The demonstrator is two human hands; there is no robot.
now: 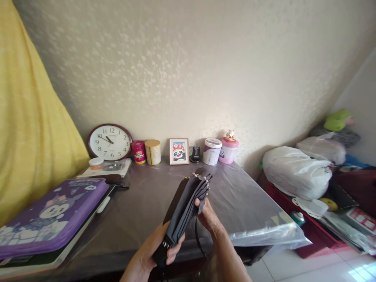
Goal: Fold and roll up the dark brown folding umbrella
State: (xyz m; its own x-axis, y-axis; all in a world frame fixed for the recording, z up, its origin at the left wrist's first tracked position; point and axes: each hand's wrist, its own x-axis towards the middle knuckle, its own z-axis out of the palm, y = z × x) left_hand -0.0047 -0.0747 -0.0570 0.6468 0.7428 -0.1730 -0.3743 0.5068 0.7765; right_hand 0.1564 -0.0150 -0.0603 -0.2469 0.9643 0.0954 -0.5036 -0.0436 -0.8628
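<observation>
Head view: left hand [150,242] curls around folded umbrella [185,211], right hand [209,215] pinches its strap [201,206].

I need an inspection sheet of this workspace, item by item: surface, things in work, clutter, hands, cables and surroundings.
Surface: dark table, clear plastic overhanging its right corner.
Job's things: umbrella, folded but not wrapped tight; a thin strap hangs loose.
Clutter: purple case at the left; clock, tins, picture and tubs along the back.
Hands: left hand grips the umbrella's near end; right hand holds its side, farther up.
Cables: nothing seen.
Surroundings: yellow curtain at the left, patterned wall behind, white bag and red bin at the right.
</observation>
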